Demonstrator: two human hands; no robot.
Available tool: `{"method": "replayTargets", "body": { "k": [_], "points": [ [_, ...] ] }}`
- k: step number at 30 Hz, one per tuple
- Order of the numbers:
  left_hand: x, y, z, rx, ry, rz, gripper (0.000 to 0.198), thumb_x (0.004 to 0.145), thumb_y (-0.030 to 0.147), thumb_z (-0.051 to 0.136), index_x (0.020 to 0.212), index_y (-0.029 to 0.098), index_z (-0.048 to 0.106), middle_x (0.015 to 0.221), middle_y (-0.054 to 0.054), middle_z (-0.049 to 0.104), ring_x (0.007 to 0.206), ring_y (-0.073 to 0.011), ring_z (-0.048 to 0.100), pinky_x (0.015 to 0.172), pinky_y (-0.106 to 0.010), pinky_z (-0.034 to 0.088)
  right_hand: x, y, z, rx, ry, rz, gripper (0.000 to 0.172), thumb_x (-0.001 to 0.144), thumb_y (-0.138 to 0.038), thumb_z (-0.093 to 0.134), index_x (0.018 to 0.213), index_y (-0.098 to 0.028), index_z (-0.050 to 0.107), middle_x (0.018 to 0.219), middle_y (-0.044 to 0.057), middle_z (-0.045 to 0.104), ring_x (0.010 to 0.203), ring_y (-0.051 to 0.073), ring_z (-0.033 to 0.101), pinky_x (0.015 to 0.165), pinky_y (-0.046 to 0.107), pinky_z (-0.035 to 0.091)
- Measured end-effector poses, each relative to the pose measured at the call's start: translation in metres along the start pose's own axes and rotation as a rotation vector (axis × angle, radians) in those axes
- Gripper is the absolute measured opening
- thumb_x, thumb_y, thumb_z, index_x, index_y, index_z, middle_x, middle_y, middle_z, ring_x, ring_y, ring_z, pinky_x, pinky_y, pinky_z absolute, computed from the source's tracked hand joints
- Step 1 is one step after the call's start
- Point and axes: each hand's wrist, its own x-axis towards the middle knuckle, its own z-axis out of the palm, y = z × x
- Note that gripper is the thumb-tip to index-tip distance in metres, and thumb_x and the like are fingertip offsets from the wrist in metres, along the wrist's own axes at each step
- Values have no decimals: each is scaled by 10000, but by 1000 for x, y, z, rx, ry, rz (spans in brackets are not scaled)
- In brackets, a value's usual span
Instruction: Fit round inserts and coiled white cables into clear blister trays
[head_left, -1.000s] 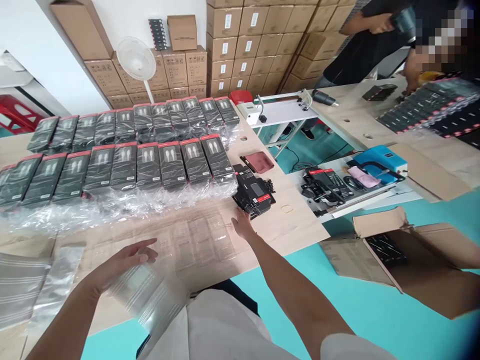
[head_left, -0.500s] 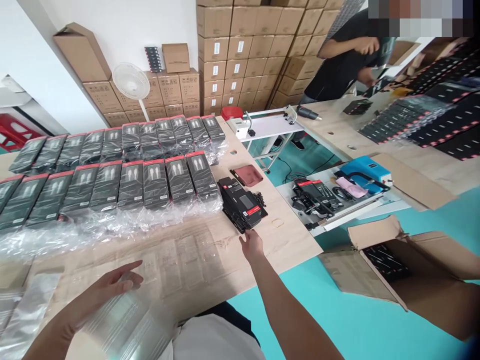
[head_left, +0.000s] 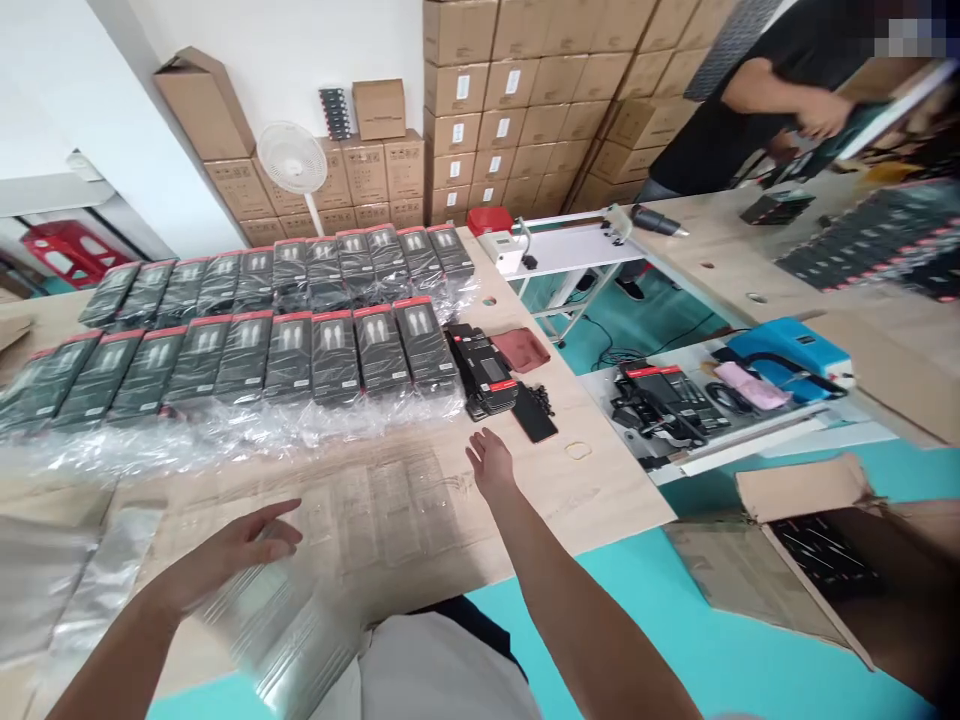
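Note:
My left hand (head_left: 244,548) is closed at the near side of the table on clear plastic trays (head_left: 289,625), which hang tilted below the palm; its index finger points outward. My right hand (head_left: 491,462) holds nothing, with its fingers bent slightly and apart. Just beyond its fingertips lies a stack of flat black cartons (head_left: 484,375) with red bands. A flat black piece (head_left: 534,412) rests against the right of that stack. More clear plastic trays (head_left: 394,505) lie flat on the tabletop between my hands.
Two rows of black boxes (head_left: 292,350) in clear wrap stand across the table. A red-brown pouch (head_left: 521,350) and a rubber band (head_left: 578,451) lie on the right. Beyond are a blue machine (head_left: 787,350), an open carton (head_left: 720,570) on the floor and a co-worker (head_left: 750,110).
My right hand has come away from the near edge of the carton stack, which sits differently now, with the flat black piece more exposed. My left hand still holds the trays. The view has shifted.

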Motion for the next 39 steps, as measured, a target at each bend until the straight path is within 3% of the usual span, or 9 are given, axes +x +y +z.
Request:
{"method": "replayTargets", "body": {
  "k": [2,5,8,12,21,27,31,35,39],
  "points": [
    [3,8,0,16,12,-27,827,764,528,652,1477,209,380,1265,-111,642,1231,-318,544,1086,-415,356,-56,15,10,-82,-185,28,137,667,-293,666,787,-232,638,775,9,628,776,171,589,749,305,467],
    [11,21,-2,58,-15,-47,846,755,520,662,1479,193,369,1234,-114,657,1212,-308,555,1081,-412,343,-142,28,31,-405,-826,-30,246,790,-427,629,889,-215,702,870,27,664,825,183,591,795,319,443],
    [18,34,-4,110,-32,-24,885,737,514,680,1485,178,348,1195,-112,670,1183,-306,565,1045,-407,366,-191,27,57,-543,-1006,-152,212,845,-396,576,886,-222,691,948,22,652,879,178,577,816,312,426],
    [23,48,-4,145,-51,33,920,717,500,710,1490,176,331,1156,-100,678,1135,-312,586,1001,-412,387,-193,27,75,-529,-892,-130,138,809,-309,569,784,-204,655,806,-1,629,786,159,549,740,292,405],
    [32,45,0,45,-126,51,922,693,464,756,1476,164,372,1172,-132,687,1118,-311,607,927,-376,439,-187,43,61,-55,-615,193,228,685,-377,699,673,-196,561,596,-48,502,574,100,431,579,229,368],
    [18,41,-31,-54,-61,43,900,717,481,737,1465,141,369,1240,-161,652,1095,-321,621,875,-390,477,-125,24,-3,32,-440,62,339,704,-505,716,776,-229,534,978,63,690,991,254,647,812,390,503],
    [10,59,-51,-55,-57,119,849,743,488,712,1452,149,390,1202,-151,674,1118,-324,610,889,-407,481,-66,14,-55,-192,-226,17,295,772,-455,639,700,-224,470,877,86,702,926,267,686,775,421,539],
    [15,81,-35,33,-173,132,882,705,475,747,1446,143,404,1151,-139,701,1111,-323,618,947,-434,452,-38,15,-65,-443,-76,-61,165,746,-327,631,679,-208,537,861,118,681,972,308,644,813,445,526],
    [37,84,-1,86,-212,70,914,678,465,773,1450,142,407,1119,-136,712,1083,-305,631,939,-395,437,-67,19,-36,-545,-105,-175,85,695,-251,662,769,-210,649,1059,105,658,1092,298,558,949,410,432]
  ]
}}
